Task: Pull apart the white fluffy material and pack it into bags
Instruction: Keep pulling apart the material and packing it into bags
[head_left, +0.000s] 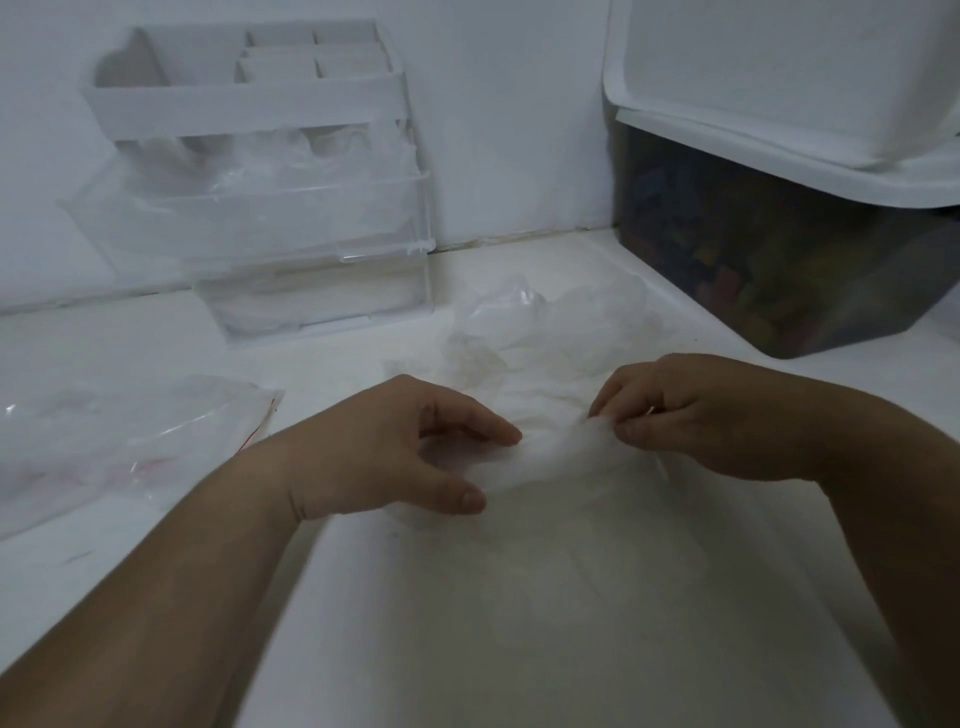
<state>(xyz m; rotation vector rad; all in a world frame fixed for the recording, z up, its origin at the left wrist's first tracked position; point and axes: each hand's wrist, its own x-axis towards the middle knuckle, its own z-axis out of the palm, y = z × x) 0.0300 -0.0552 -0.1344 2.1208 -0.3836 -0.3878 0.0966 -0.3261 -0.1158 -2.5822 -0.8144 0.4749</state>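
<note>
Pinching from both ends, the two hands have a white fluffy tuft (550, 454) stretched between them just above the table (519, 623), a little below the middle of the head view. The left hand (405, 452), at nine o'clock of the tuft, is half open: its thumb and forefinger reach forward and close lightly on the tuft's left end, while the other fingers are tucked under and hard to see. The right hand (722, 415), at three o'clock, is curled tighter, its fingertips (605, 410) nipping the other end. Behind the hands, toward twelve o'clock, a larger heap of fluff (545, 338) lies loose on the table; I cannot tell where it ends and the tuft begins. A stack of clear bags (119, 441) with red seal lines lies flat at nine o'clock, well apart from the left hand. Farther back stand a clear drawer organiser (260, 208) at eleven o'clock and a dark bin (769, 270) under a white tub (779, 78) at one to two o'clock. The material looks nearly weightless, soft and clingy, with no stiffness. It should thin and part under a gentle outward pull, and wisps will likely stick to skin and drift. The best grip, I judge, is a shallow pinch close to each side of the place where it should part, not a fistful.
</note>
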